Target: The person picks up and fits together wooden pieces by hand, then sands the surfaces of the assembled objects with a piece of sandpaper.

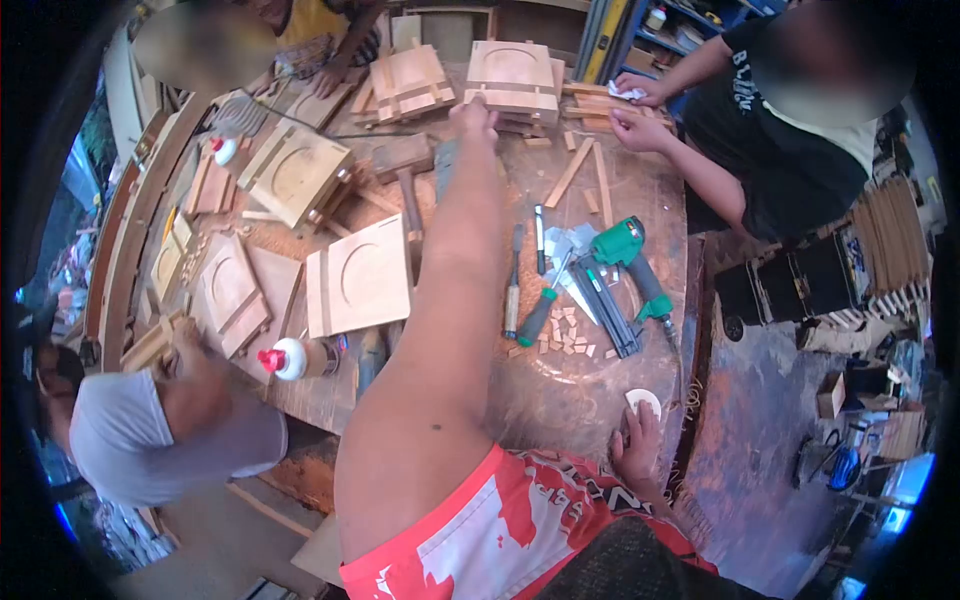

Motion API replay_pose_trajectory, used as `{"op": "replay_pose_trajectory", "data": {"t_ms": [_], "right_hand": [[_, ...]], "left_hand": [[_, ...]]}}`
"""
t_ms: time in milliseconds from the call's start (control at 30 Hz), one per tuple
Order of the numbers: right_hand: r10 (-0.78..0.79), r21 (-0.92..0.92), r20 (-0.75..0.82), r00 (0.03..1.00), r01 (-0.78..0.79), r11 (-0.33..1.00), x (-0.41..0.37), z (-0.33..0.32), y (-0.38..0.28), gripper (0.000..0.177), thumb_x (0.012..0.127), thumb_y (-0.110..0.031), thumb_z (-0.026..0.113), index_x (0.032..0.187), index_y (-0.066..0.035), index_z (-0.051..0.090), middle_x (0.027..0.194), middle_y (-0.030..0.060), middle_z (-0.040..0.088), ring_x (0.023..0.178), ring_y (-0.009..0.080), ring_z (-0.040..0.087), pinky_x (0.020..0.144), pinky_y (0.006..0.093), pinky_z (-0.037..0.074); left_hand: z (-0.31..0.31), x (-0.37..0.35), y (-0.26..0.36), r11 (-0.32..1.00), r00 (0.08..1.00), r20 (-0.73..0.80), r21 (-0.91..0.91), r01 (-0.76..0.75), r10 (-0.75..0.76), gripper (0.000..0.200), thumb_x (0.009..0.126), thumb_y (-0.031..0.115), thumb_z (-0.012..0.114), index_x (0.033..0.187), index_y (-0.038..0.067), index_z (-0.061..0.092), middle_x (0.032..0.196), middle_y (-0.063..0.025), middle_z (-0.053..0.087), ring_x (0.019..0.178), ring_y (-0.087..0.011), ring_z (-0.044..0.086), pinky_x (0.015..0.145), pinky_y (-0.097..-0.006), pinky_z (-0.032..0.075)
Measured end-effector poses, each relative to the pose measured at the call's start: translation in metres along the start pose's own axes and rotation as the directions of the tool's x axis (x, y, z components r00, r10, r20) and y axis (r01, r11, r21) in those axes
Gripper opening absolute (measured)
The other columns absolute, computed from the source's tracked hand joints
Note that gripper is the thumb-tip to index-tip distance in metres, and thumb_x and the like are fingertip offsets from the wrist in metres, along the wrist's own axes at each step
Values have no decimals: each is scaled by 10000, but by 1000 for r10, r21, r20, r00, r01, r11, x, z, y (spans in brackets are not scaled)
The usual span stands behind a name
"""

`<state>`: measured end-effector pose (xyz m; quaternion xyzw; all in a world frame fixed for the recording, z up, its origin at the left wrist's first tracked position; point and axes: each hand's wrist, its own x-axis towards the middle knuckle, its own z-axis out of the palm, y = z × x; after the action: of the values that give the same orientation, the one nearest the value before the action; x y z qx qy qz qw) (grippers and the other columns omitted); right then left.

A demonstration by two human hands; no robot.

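Note:
My left arm reaches across the workbench, and my left hand (474, 118) closes on the near left corner of a wooden panel (510, 65) with a round recess and a crosswise strip. A second wooden panel (410, 80) rests just left of it. Close to my body at the bench's right edge, my right hand (638, 445) has its fingers against a pale round disc (645, 402), seemingly gripping it; part of the disc is hidden. Ahead of that hand lie a green nail gun (625, 260), a green-handled screwdriver (538, 318) and a chisel (513, 290).
Nearby are small wood blocks (570, 335), a mallet (405, 165), glue bottles (290, 358) (228, 150) and more recessed panels (358, 275) (295, 172). Co-workers surround the bench; one person's hands (640, 110) hold something white at the right. A hose hangs along the bench's right edge.

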<state>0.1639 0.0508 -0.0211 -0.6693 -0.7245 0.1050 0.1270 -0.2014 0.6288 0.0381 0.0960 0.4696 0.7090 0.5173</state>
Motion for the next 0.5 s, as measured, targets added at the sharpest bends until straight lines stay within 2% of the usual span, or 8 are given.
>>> {"op": "replay_pose_trajectory", "data": {"t_ms": [200,300,333,367,400,500], "right_hand": [[49,21,60,997,-51,998,1,-1,-2,556,797,-206,636,1326,-89,509,1492,216,375,1378,433,343,1158,550,243],[34,41,52,998,-36,999,0,0,1,557,800,-211,634,1327,-86,506,1497,217,367,1386,432,332,1161,558,232],[17,36,39,999,-18,999,0,0,1,558,801,-212,634,1328,-83,505,1497,219,366,1388,433,328,1161,562,228],[18,36,45,999,-20,999,-1,1,1,558,801,-212,634,1328,-83,505,1497,219,366,1388,433,328,1161,562,228],[19,22,44,999,-20,1000,-2,0,0,554,804,-215,630,1325,-77,504,1495,221,366,1389,433,327,1160,562,228],[15,10,48,999,-16,1000,4,-1,0,544,811,-220,620,1320,-65,505,1492,226,368,1390,433,326,1160,563,228]], "left_hand": [[25,40,-14,1000,1000,25,0,-11,11,220,912,96,627,1098,-4,564,1036,-133,608,904,-258,618,840,-450,554],[29,41,-11,999,999,15,3,42,-42,249,917,92,619,1138,-8,564,1065,-130,606,899,-260,618,862,-452,548],[27,53,-14,997,995,87,65,38,-44,289,936,116,592,1201,7,553,1069,-127,603,880,-252,621,853,-441,554],[24,56,-15,997,995,83,67,42,-48,289,936,116,592,1201,7,553,1069,-127,603,880,-252,621,853,-441,554],[24,52,-8,989,985,148,131,65,-84,285,972,149,541,1231,32,524,1117,-119,577,964,-261,597,844,-410,573],[14,41,11,946,968,175,302,122,-180,320,1004,225,496,1269,46,485,1149,-109,550,1026,-267,578,814,-381,593]]}}
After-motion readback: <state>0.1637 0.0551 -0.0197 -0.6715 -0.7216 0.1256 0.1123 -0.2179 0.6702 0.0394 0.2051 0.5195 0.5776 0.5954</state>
